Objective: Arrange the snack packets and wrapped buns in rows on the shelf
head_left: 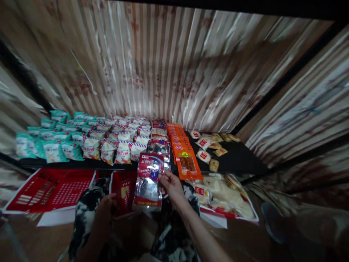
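Note:
My right hand [171,185] pinches the right edge of a dark red and silver snack pouch [148,187]. The pouch hangs upright in front of the shelf edge, its printed face turned to me. Behind it, a row of similar pouches [159,136] runs back along the black shelf [245,154]. Lower and to the left, my left hand [106,205] is in shadow beside a small red basket [124,189]; its fingers are too dark to make out. Just right of the held pouch lie overlapping orange snack packets [187,160].
Teal-and-white bags [56,151] and white shrimp-snack bags [122,151] fill the shelf's left side. Small packaged snacks [204,155] lie loosely at the right. A red basket [65,187] stands below left, and a basket of pale packages [226,194] below right. Striped sheeting [152,65] hangs behind.

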A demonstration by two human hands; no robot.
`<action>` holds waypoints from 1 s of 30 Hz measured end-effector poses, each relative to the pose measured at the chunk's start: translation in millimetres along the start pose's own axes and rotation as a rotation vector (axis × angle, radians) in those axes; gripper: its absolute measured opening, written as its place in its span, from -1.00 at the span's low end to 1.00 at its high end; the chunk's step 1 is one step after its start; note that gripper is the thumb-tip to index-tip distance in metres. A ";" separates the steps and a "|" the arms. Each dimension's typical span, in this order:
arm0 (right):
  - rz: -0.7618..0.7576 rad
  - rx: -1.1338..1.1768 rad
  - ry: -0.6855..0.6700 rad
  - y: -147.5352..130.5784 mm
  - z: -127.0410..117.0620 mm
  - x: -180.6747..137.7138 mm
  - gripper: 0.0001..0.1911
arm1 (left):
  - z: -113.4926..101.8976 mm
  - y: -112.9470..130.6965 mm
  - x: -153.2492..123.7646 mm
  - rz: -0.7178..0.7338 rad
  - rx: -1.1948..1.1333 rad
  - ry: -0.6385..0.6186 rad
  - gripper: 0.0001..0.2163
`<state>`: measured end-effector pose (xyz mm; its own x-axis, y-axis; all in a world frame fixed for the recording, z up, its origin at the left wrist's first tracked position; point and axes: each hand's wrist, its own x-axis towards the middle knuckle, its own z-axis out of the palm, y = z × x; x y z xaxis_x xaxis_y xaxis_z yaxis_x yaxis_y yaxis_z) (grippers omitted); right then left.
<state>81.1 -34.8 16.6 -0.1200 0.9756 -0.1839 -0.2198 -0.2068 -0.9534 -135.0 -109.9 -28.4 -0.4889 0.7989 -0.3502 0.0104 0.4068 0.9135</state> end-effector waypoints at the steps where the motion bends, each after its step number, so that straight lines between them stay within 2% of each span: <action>1: -0.004 0.003 0.023 -4.3 -1.5 1.5 -0.51 | 0.9 2.3 -0.6 -0.014 -0.028 -0.037 -0.74; 3: -0.006 0.010 0.064 -11.9 -3.5 4.4 -0.51 | 5.0 7.7 -3.2 -0.004 -0.081 -0.171 -0.74; 7: -0.026 0.019 0.116 -20.4 -5.9 8.5 -0.54 | 20.3 19.5 -13.2 0.003 -0.262 -0.519 -0.65; 11: -0.035 0.016 0.137 -21.8 -13.0 9.7 -0.59 | 36.9 26.0 -23.0 -0.087 -0.363 -0.693 -0.63; 17: -0.009 -0.001 0.254 -22.8 -36.9 0.1 -0.58 | 62.0 24.8 -37.0 -0.015 -0.390 -0.718 -0.66; 22: 0.019 -0.024 0.343 -11.7 -64.0 -15.0 -0.57 | 85.7 21.8 -46.9 -0.090 -0.473 -0.786 -0.67; 28: 0.048 -0.110 0.418 1.1 -88.2 -27.2 -0.57 | 101.0 22.9 -51.9 -0.176 -0.565 -0.797 -0.27; 30: 0.032 -0.159 0.449 -0.2 -88.5 -27.9 -0.56 | 101.9 23.2 -51.9 -0.198 -0.496 -0.821 -0.30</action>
<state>170.1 -55.4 0.7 0.3139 0.9116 -0.2654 -0.0676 -0.2574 -0.9639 -20.5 -96.8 -10.2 0.3186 0.8725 -0.3704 -0.4666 0.4845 0.7400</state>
